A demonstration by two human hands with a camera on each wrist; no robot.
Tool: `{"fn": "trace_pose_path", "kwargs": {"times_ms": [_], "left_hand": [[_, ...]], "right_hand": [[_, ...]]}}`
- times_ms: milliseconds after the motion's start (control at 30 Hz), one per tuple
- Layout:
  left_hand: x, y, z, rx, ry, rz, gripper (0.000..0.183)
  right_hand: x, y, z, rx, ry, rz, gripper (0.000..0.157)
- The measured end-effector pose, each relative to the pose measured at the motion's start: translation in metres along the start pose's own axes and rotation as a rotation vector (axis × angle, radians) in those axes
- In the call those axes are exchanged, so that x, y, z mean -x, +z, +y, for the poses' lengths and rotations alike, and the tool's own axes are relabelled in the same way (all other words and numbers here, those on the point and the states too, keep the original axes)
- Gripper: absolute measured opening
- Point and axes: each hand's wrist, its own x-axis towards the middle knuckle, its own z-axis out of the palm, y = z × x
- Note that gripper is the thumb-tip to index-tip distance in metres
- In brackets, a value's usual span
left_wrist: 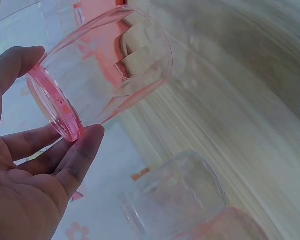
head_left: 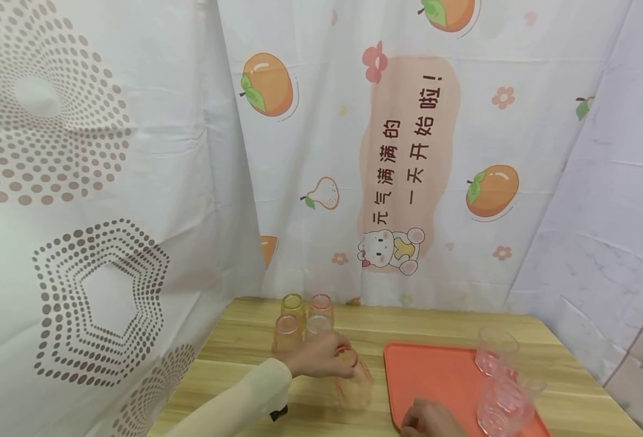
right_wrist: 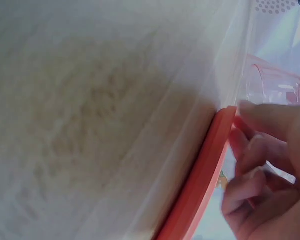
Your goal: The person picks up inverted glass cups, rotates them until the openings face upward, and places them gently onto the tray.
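Observation:
My left hand (head_left: 321,355) pinches a pink-tinted glass (left_wrist: 104,65) by its thick base, with the thumb on one side and fingers on the other. The glass is held rim down over the table, left of the red tray (head_left: 430,370); it is blurred in the head view. Just behind this hand stand a clear glass (head_left: 319,326) and an orange-pink glass (head_left: 287,334), bases up. My right hand (head_left: 430,419) is at the tray's near side, fingers loosely curled by the tray edge (right_wrist: 202,180). Nothing shows in its grasp; whether it touches the edge I cannot tell.
A yellow glass (head_left: 293,306) and a pink glass (head_left: 321,303) stand at the back of the group. On the tray's right side are a clear glass (head_left: 495,352) and a pink glass (head_left: 504,406), mouths up. Printed curtains (head_left: 310,152) hang behind the wooden table (head_left: 234,352).

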Motion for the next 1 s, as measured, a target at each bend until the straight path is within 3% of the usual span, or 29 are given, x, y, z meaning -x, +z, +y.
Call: {"fn": "trace_pose_path", "kwargs": {"times_ms": [100, 333, 633, 1000], "left_hand": [[-0.004, 0.003, 0.004, 0.004, 0.013, -0.001, 0.042], [-0.012, 0.013, 0.004, -0.011, 0.07, 0.05, 0.034], [-0.012, 0.018, 0.01, 0.074, 0.066, 0.062, 0.035], [-0.015, 0.024, 0.004, 0.172, -0.009, 0.06, 0.031]], "right_hand": [[0.0, -0.001, -0.004, -0.036, 0.045, 0.029, 0.013], [-0.004, 0.002, -0.011, -0.244, 0.208, 0.072, 0.027], [-0.005, 0.005, -0.019, -0.506, 0.27, 0.15, 0.041], [-0.007, 0.006, -0.019, -0.563, 0.327, 0.227, 0.039]]}}
